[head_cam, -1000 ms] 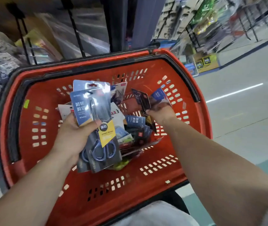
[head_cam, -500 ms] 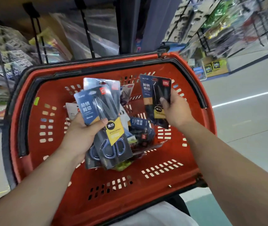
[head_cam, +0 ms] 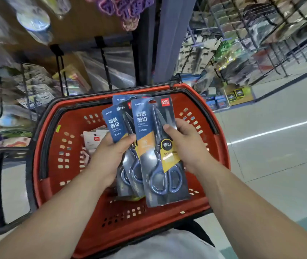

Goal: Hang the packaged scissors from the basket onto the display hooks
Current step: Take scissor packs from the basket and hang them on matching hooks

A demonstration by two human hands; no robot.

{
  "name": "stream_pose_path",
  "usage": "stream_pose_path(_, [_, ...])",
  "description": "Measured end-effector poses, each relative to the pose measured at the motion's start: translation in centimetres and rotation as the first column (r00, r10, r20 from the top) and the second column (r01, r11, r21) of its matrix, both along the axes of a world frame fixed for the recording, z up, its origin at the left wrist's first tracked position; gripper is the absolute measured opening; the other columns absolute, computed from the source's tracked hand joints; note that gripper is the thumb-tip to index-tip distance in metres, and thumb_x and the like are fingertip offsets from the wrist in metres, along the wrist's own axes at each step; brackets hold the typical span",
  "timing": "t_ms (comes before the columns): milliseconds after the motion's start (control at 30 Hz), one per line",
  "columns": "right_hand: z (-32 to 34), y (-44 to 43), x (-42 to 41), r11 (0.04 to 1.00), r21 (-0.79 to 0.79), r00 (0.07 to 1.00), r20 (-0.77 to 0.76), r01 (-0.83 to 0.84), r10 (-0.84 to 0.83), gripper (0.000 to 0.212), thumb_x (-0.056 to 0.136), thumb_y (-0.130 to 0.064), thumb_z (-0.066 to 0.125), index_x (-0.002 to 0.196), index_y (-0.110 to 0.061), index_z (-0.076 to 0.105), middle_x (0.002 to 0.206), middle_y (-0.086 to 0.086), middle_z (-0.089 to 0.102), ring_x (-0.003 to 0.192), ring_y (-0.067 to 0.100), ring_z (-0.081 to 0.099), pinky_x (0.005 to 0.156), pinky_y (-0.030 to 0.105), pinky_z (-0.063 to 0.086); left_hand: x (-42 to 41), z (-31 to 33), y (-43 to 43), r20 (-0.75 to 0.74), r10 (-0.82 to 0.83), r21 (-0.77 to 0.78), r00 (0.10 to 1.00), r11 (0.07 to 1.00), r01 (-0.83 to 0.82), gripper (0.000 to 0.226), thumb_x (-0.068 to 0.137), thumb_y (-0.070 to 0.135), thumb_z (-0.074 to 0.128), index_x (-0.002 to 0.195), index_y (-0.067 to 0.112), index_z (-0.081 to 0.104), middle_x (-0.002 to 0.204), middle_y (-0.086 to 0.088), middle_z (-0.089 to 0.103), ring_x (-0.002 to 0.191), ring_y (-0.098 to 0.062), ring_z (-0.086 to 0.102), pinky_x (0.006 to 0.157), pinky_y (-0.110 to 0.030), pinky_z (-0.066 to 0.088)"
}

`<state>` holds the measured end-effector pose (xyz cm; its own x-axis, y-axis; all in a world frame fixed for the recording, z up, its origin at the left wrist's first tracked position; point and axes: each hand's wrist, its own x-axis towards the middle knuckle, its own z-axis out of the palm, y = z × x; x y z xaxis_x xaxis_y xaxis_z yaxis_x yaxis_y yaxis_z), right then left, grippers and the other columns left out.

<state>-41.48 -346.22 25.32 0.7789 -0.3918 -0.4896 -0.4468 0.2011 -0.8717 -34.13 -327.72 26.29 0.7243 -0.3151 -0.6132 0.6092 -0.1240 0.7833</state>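
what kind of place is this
Probably a retail shop aisle: a red shopping basket, racks of hanging packaged goods, and carded scissors packs bearing brand labels.

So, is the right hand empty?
No, the right hand grips a scissors pack above the basket.

You're in a shop: a red plastic shopping basket [head_cam: 167,217] fills the lower middle of the frame. At upper left, packaged goods [head_cam: 35,88] hang blurred on black peg hooks [head_cam: 104,58]. At upper right, wire racks [head_cam: 251,25] of stock line the pale aisle floor [head_cam: 279,156].
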Motion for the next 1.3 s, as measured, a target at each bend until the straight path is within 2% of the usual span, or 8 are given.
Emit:
stream_pose_path(233, [-1.3, 4.6, 0.8, 0.991, -0.116, 0.998, -0.005, -0.070, 0.070, 0.010, 0.107, -0.027, 0.056, 0.110, -0.022, 0.062, 0.106, -0.001, 0.073, 0.100, 0.019, 0.069, 0.094, 0.045, 0.055, -1.1, -1.2, 0.5, -0.150, 0.117, -0.003, 0.982, 0.993, -0.119, 0.041, 0.089, 0.042, 0.077, 0.125, 0.022, 0.072, 0.115, -0.005, 0.080, 0.107, -0.026, 0.077, 0.095, -0.046, 0.060])
stream_pose_path(367, [-2.7, 6.0, 1.4, 0.984, -0.110, 0.989, -0.057, -0.138, 0.133, 0.013, 0.105, -0.028, 0.060, 0.100, -0.018, 0.054, 0.097, 0.001, 0.066, 0.090, 0.020, 0.061, 0.088, 0.042, 0.050, -1.3, -2.8, 1.9, -0.054, -0.023, 0.084, 0.998, 0.996, 0.028, 0.064, 0.071, -0.002, 0.089, 0.130, 0.012, 0.066, 0.114, -0.012, 0.080, 0.107, -0.033, 0.076, 0.095, -0.049, 0.060])
stream_pose_path(500, [-4.9, 1.4, 0.9, 0.975, 0.210, 0.966, -0.230, -0.070, 0.119, 0.021, 0.106, -0.035, 0.058, 0.107, -0.014, 0.053, 0.107, 0.008, 0.070, 0.097, 0.023, 0.068, 0.088, 0.039, 0.057, -0.1, -4.2, 3.9, -0.064, 0.019, 0.131, 0.998, 0.991, -0.011, 0.061, 0.075, -0.004, 0.083, 0.132, 0.008, 0.065, 0.116, -0.013, 0.079, 0.107, -0.034, 0.076, 0.096, -0.051, 0.060])
stream_pose_path(567, [-7.0, -2.3, -0.3, 0.928, -0.030, 0.837, -0.444, -0.371, 0.320, 0.029, 0.102, -0.032, 0.067, 0.118, -0.009, 0.064, 0.114, 0.007, 0.070, 0.104, 0.023, 0.067, 0.090, 0.032, 0.053, 0.5, -4.8, 4.9, -0.044, 0.066, 0.175, 0.997, 0.983, -0.057, 0.059, 0.077, -0.005, 0.084, 0.131, 0.008, 0.065, 0.110, -0.009, 0.081, 0.099, -0.028, 0.079, 0.080, -0.039, 0.064])
stream_pose_path(667, [-9.2, -4.8, -1.8, 0.529, -0.039, 0.398, -0.705, -0.848, 0.587, 0.044, 0.089, -0.039, 0.080, 0.127, -0.021, 0.069, 0.131, -0.001, 0.064, 0.117, 0.019, 0.060, 0.095, 0.030, 0.048, 1.1, -5.2, 5.9, -0.023, 0.117, 0.218, 0.993, 0.970, -0.109, 0.053, 0.077, -0.005, 0.085, 0.126, 0.008, 0.067, 0.100, -0.004, 0.081, 0.088, -0.023, 0.080, 0.065, -0.030, 0.063])
stream_pose_path(833, [-11.3, -2.0, -2.2, 0.223, 0.115, 0.082, -0.697, -0.968, 0.712, 0.056, 0.083, -0.031, 0.087, 0.135, -0.027, 0.067, 0.135, -0.002, 0.065, 0.115, 0.019, 0.062, 0.097, 0.027, 0.048, 1.0, -5.4, 6.6, -0.029, 0.136, 0.229, 0.990, 0.965, -0.126, 0.052, 0.078, -0.008, 0.083, 0.125, 0.008, 0.068, 0.103, -0.006, 0.082, 0.090, -0.024, 0.080, 0.069, -0.034, 0.064])
stream_pose_path(1100, [-14.9, -0.8, -3.4, 0.143, 0.071, 0.039, -0.758, -0.987, 0.651, 0.033, 0.094, -0.011, 0.068, 0.126, -0.021, 0.071, 0.120, 0.006, 0.069, 0.105, 0.023, 0.065, 0.090, 0.034, 0.052, 0.9, -4.8, 7.3, -0.064, 0.178, 0.227, 0.982, 0.961, -0.159, 0.039, 0.079, -0.008, 0.081, 0.101, 0.022, 0.068, 0.085, 0.004, 0.082, 0.074, -0.015, 0.079, 0.057, -0.026, 0.061])
stream_pose_path(1300, [-14.5, -2.7, -2.5, 0.211, -0.043, 0.164, -0.786, -0.977, 0.597, 0.021, 0.098, -0.036, 0.069, 0.105, -0.017, 0.074, 0.098, 0.003, 0.071, 0.093, 0.022, 0.067, 0.074, 0.030, 0.047, 0.8, -4.7, 6.9, -0.061, 0.152, 0.195, 0.987, 0.971, -0.138, 0.038, 0.081, -0.006, 0.080, 0.102, 0.023, 0.070, 0.091, 0.000, 0.082, 0.079, -0.019, 0.080, 0.062, -0.030, 0.064])
